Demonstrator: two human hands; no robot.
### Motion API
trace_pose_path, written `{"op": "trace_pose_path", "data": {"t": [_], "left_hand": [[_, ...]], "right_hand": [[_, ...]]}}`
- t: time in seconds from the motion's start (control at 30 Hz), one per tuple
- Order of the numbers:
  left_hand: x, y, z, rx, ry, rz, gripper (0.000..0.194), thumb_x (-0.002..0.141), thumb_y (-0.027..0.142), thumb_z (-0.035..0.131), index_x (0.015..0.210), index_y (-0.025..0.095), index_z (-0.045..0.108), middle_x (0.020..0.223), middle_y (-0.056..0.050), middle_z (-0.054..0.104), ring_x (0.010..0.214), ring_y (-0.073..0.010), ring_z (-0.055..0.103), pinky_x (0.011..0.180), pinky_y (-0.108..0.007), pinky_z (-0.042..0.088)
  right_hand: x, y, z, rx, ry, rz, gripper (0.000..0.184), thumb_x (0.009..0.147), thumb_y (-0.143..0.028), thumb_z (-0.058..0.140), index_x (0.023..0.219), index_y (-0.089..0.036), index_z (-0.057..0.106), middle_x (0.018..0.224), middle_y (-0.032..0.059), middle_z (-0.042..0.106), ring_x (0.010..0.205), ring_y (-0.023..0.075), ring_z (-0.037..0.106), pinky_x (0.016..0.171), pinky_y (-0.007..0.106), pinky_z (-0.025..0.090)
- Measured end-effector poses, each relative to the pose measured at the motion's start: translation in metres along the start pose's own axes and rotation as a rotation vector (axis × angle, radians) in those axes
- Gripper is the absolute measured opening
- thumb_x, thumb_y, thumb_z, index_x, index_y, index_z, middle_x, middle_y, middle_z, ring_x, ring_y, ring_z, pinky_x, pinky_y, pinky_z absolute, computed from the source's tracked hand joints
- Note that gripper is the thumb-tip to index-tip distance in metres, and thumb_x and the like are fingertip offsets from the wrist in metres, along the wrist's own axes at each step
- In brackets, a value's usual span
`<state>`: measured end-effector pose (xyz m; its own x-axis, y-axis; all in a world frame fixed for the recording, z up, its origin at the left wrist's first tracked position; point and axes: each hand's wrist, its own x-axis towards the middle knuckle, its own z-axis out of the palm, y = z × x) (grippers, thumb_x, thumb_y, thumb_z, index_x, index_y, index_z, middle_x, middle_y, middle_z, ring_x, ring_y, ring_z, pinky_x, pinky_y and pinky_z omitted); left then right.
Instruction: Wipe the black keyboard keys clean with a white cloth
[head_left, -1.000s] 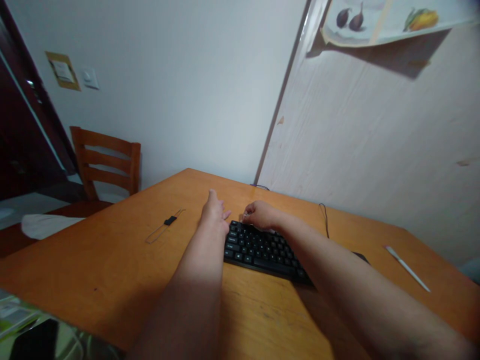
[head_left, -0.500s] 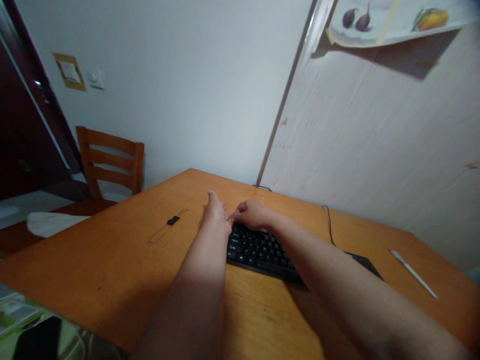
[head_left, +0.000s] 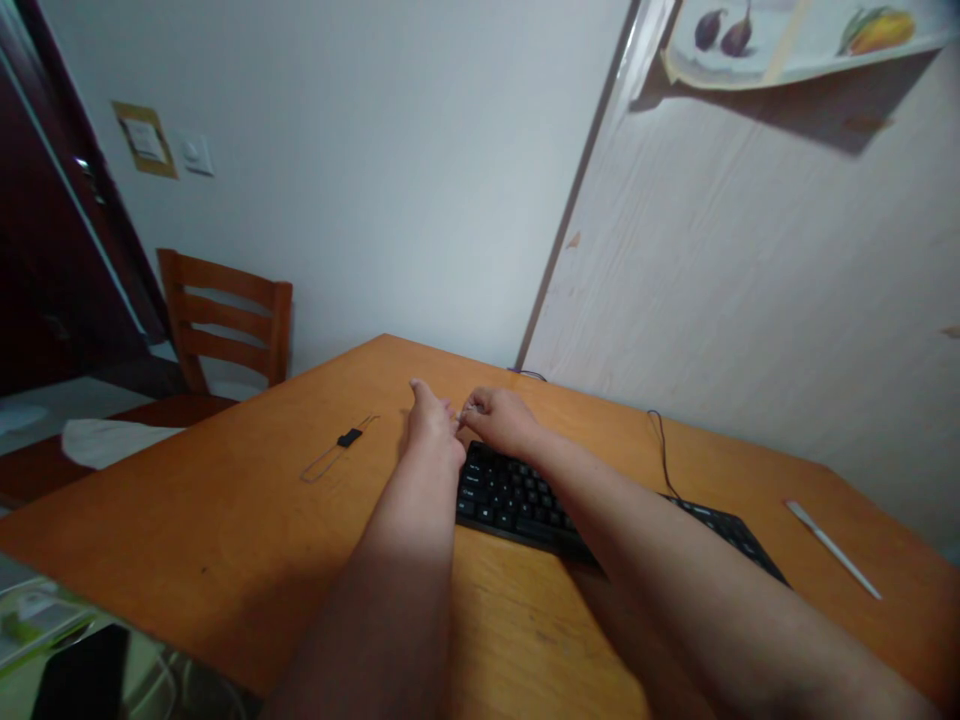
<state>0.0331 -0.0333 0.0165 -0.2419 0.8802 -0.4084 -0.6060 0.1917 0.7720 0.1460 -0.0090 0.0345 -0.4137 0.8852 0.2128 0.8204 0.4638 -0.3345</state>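
Note:
My left hand (head_left: 431,420) is beyond the left end of a black keyboard (head_left: 517,505), palm turned to the right. Its thumb points up and away, and its fingers are partly hidden by the wrist and palm; the hand looks open. Right beside its fingers is my right hand (head_left: 499,415), over the keyboard's back left corner. The thumb and fingertips of the right hand are pinched round something small and pale that I cannot make out. My right forearm crosses the keyboard and hides its middle keys. A wire loop tool with a black grip (head_left: 349,438) lies left of my left hand.
A white-handled brush (head_left: 832,548) lies on the wooden table (head_left: 240,510) at the right. The keyboard's black cable (head_left: 663,450) runs behind it. A wooden chair (head_left: 229,320) stands at the far left, and a wall (head_left: 420,200) rises behind the table.
My right hand has moved left from the keyboard's top row to my left hand's fingers. The left hand has hardly moved. The view has shifted slightly, and more of the keyboard's right end shows.

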Motion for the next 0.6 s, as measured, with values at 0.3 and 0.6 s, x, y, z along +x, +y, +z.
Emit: {"op": "trace_pose_path", "data": {"t": [0.3,0.6], "left_hand": [[-0.004,-0.004,0.009,-0.163,-0.017,-0.001,0.033,0.094,0.033,0.046,0.119,0.015,0.058,0.122,-0.017,0.062,0.104,-0.0198,0.066,0.09,-0.029,0.049],[-0.008,-0.006,0.015,-0.24,-0.065,0.107,0.026,0.074,-0.011,0.056,0.082,0.013,0.059,0.072,-0.003,0.061,0.062,-0.0079,0.061,0.066,-0.017,0.053]], "right_hand": [[0.004,0.025,-0.007,-0.031,0.1,0.156,0.024,0.085,-0.04,0.055,0.089,-0.021,0.069,0.088,0.0062,0.07,0.08,0.0187,0.06,0.062,0.026,0.035],[-0.006,0.039,0.0,0.134,0.195,0.102,0.021,0.081,-0.038,0.059,0.079,-0.02,0.067,0.072,0.0015,0.066,0.068,0.0156,0.058,0.058,0.025,0.035]]}}
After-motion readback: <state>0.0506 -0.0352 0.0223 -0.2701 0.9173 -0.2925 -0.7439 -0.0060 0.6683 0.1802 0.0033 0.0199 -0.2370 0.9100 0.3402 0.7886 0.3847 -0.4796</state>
